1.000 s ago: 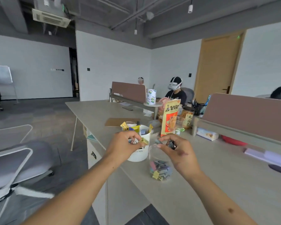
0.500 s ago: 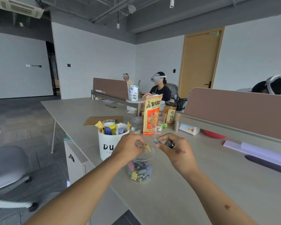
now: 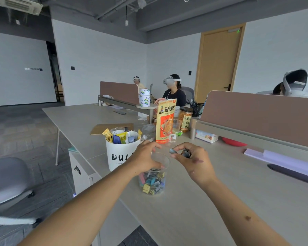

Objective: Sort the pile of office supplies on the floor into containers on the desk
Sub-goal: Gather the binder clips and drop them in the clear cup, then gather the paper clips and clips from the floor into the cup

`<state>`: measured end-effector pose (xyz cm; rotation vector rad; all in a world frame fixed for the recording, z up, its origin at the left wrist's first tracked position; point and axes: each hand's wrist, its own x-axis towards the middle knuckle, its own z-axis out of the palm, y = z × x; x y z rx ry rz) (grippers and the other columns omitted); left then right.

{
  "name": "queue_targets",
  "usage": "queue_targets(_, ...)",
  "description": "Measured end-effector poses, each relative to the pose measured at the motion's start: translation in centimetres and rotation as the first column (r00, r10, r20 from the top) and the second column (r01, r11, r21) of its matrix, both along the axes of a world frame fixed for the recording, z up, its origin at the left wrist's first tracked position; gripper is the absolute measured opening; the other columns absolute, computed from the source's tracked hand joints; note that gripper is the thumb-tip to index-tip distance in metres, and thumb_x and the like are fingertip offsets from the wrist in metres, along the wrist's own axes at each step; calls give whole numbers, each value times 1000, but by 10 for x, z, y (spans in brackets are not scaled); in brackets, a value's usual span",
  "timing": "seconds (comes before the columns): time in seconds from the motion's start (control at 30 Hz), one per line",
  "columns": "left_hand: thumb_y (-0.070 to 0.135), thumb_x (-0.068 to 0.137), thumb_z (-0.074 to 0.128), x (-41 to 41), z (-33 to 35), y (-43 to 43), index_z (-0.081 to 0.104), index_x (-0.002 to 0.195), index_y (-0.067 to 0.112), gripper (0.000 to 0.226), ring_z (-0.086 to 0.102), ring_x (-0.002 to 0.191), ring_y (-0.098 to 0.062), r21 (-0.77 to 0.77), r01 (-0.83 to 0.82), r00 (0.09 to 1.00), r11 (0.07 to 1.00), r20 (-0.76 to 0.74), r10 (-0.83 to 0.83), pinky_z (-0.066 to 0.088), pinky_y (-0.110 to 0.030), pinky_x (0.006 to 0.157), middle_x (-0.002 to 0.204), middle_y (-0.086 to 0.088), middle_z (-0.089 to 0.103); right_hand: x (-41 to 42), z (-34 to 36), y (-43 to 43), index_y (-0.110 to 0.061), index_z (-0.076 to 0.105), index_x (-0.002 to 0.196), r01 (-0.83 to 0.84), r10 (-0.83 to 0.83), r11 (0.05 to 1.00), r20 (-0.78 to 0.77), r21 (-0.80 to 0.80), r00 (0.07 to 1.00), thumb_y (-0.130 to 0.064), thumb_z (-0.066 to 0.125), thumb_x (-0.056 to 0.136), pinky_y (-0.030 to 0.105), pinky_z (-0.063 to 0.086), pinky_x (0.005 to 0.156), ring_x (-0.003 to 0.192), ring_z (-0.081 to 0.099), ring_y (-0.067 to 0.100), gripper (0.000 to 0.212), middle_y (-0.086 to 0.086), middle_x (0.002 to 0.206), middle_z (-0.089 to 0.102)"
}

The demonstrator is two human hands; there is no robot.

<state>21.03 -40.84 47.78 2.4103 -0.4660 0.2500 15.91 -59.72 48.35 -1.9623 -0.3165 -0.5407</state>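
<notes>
- Office chair (image 3: 6, 176): grey seat, on the floor well to the left of the clear cup (image 3: 156, 176), off the desk (image 3: 185, 213).
- White bucket (image 3: 120, 154): upright on the desk just left of the cup and slightly behind it, lettered "DUL", filled with coloured sachets.
- Left hand (image 3: 143, 158): over the left side of the cup's mouth, back to the camera, fingers curved towards the rim. It cannot be told whether it grips the rim or holds anything.
- Clear cup: upright near the desk's front edge, between the two hands. The coloured binder clips (image 3: 152, 184) fill its lower part.
- Snack bag (image 3: 165, 121): orange and yellow, upright behind the cup.
- Right hand (image 3: 196, 162): just right of the cup's rim and level with it. Thumb and forefinger pinch a blue-grey clip (image 3: 172, 151) held out towards the cup's mouth; further dark clips (image 3: 186, 154) sit bunched inside the curled fingers.
- Divider panel (image 3: 256, 118): brown, behind and to the right of the cup.
</notes>
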Motion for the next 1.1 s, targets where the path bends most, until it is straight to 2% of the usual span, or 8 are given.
queue_targets(0.2, 20, 70, 86, -8, 3, 15, 51, 134, 35, 75, 61, 101, -4, -131, 32, 997, 991, -61, -40, 50, -23, 82, 128, 15, 55, 7, 1, 3, -28, 70, 78, 13, -13, 1000, -17, -8, 1000, -22, 78, 80, 18, 28, 49, 50, 34, 6, 10, -9, 56, 42)
queue_targets(0.33, 15, 73, 83, -19, 2, 29, 54, 129, 36, 67, 61, 93, -4, -153, -2, 1000, 988, 6, 3, 54, -28, 82, 115, 16, 60, 12, 0, 13, -30, 70, 77, -11, 11, 1000, -22, -19, 1000, -21, 77, 81, 21, 32, 53, 57, 39, 10, 12, -4, 64, 49)
queue_targets(0.43, 16, 75, 82, -29, -1, 44, 59, 123, 33, 55, 58, 84, -6, -148, -47, 996, 988, 69, 58, 52, -25, 77, 100, 15, 60, 19, 3, 21, -29, 69, 78, -35, 35, 999, -13, -24, 999, -20, 77, 82, 23, 34, 55, 59, 41, 11, 12, -1, 67, 55)
queue_targets(0.57, 27, 79, 78, -41, -7, 68, 63, 115, 33, 40, 57, 87, -6, -119, -104, 987, 987, 111, 117, 45, -14, 70, 99, 15, 62, 34, 6, 34, -14, 71, 85, -71, 66, 995, -63, -68, 996, -19, 78, 81, 27, 36, 60, 64, 45, 12, 9, 10, 80, 61)
queue_targets(0.67, 30, 81, 76, -48, -10, 79, 64, 114, 33, 35, 57, 92, -6, -98, -144, 982, 985, 110, 154, 45, -17, 74, 102, 13, 63, 40, 1, 51, -6, 69, 87, -120, 97, 982, -156, -148, 983, -11, 76, 81, 15, 39, 59, 74, 48, 13, 11, 10, 88, 62)
queue_targets(0.73, 29, 82, 75, -51, -12, 83, 64, 114, 32, 33, 55, 93, -5, -88, -156, 979, 984, 115, 165, 41, -10, 71, 103, 13, 62, 41, -1, 62, -5, 67, 90, -175, 133, 969, -227, -176, 965, -3, 75, 80, 9, 37, 57, 76, 47, 13, 12, 2, 82, 55)
queue_targets(0.9, 25, 82, 75, -56, -14, 89, 65, 113, 31, 32, 50, 98, -5, -68, -164, 974, 984, 148, 173, 33, -2, 70, 103, 18, 56, 42, 2, 72, -9, 62, 111, -209, 100, 920, -319, -331, 942, 0, 73, 78, 21, 41, 70, 89, 48, 16, 36, 3, 103, 51)
queue_targets(1.1, 23, 83, 74, -67, -14, 100, 64, 116, 31, 36, 49, 103, -6, -49, -172, 974, 984, 143, 177, 34, -3, 72, 112, 16, 57, 38, 8, 69, -14, 58, 124, -253, 157, 944, -384, -214, 910, -1, 70, 83, 23, 46, 74, 113, 52, 22, 45, 2, 125, 52)
